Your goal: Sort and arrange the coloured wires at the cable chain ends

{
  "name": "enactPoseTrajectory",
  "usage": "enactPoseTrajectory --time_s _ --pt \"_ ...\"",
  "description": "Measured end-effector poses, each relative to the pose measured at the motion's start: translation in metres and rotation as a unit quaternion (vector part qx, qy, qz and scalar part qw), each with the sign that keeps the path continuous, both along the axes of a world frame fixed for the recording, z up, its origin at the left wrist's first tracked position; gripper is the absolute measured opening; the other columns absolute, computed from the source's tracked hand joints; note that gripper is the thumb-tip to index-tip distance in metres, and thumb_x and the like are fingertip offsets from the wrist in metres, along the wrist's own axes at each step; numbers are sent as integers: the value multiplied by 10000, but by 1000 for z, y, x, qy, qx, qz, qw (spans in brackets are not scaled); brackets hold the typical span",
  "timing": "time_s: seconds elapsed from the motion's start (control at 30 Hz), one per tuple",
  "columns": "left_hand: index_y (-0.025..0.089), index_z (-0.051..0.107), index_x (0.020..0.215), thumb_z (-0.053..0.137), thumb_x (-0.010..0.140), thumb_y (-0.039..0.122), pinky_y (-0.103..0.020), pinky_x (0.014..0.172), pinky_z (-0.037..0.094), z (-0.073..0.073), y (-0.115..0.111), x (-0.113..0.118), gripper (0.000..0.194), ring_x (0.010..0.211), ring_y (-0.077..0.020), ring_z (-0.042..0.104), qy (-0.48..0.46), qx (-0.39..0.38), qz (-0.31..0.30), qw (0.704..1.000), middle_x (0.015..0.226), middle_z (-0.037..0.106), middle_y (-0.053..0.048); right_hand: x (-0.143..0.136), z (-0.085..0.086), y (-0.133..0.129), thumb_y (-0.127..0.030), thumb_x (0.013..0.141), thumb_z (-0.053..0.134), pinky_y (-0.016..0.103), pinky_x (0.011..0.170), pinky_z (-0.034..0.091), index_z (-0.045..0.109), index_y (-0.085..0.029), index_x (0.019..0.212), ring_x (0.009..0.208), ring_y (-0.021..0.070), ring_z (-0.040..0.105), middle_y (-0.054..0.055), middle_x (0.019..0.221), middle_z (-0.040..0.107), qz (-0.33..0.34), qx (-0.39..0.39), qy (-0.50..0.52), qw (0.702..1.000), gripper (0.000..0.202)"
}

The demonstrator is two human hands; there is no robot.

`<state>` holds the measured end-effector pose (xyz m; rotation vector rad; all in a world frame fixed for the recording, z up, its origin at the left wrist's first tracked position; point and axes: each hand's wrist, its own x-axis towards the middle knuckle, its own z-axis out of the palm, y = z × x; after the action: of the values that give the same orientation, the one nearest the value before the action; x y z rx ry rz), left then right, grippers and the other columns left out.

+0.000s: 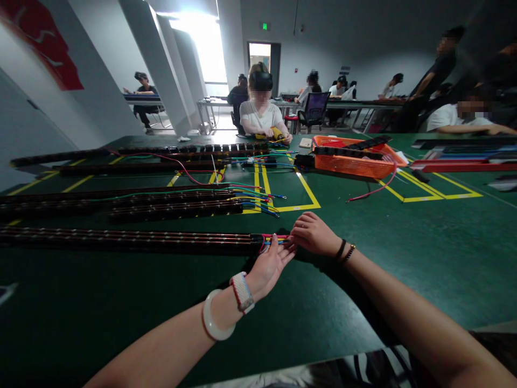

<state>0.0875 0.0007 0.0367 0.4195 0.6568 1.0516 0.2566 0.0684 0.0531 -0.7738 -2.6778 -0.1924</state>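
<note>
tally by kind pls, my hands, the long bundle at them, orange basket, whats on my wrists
Left hand and right hand: 2
Long dark bundle: 1
Orange basket: 1
White bangle: 1
Woven wristband: 1
Black band: 1
Beaded bracelet: 1
Total: 8

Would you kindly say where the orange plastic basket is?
In the head view, the basket stands right of centre on the green table, beyond the right hand.

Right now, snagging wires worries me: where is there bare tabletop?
The green table looks bare right of the right hand, nearer than the orange basket, and between the left forearm and nearest bundle. Crowded: the wired bundles beyond.
</note>
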Motion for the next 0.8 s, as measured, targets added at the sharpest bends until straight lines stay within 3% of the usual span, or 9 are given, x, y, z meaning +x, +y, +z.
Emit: enactPoseTrajectory --time_s 0.1,0.2,0.3,0.47,0.8 --pt "68 566 1028 312 949 358 -384 1038 377 1 0 -1 393 1104 -216 573 6 -9 0 1000 1147 606 -201 -3 -4 4 -388 899 475 316 779 337 645 -182 776 759 153 495 32 732 624 -47 -143 104 983 294" --pt "52 574 1014 325 944 379 -384 1036 384 2 -1 -1 417 1114 -233 567 15 -13 -5 1000 1166 594 -221 -6 -13 9 -480 858 510 276 672 359 651 -176 743 689 139 504 21 704 620 -98 -265 187 941 355" --pt "47 590 966 336 939 390 -395 1041 378 3 -2 -1 428 1111 -245 568 15 -10 -6 1000 1137 608 -228 -9 -23 15 -542 832 504 244 573 349 649 -168 760 639 126 497 11 697 605 -134 -335 243 900 408" --pt "46 604 911 340 937 385 -417 1029 386 4 -2 -1 430 1059 -253 598 11 -4 -10 1000 1062 639 -226 -17 -30 29 -574 820 493 239 556 326 659 -175 761 597 118 488 -9 632 592 -171 -327 254 894 436" --pt "44 612 940 345 930 405 -407 1058 348 4 -2 -2 449 1106 -251 567 10 -12 -18 1000 1117 611 -228 -10 -25 18 -549 849 486 302 734 311 656 -191 750 693 140 515 4 700 642 -175 -231 184 939 409"
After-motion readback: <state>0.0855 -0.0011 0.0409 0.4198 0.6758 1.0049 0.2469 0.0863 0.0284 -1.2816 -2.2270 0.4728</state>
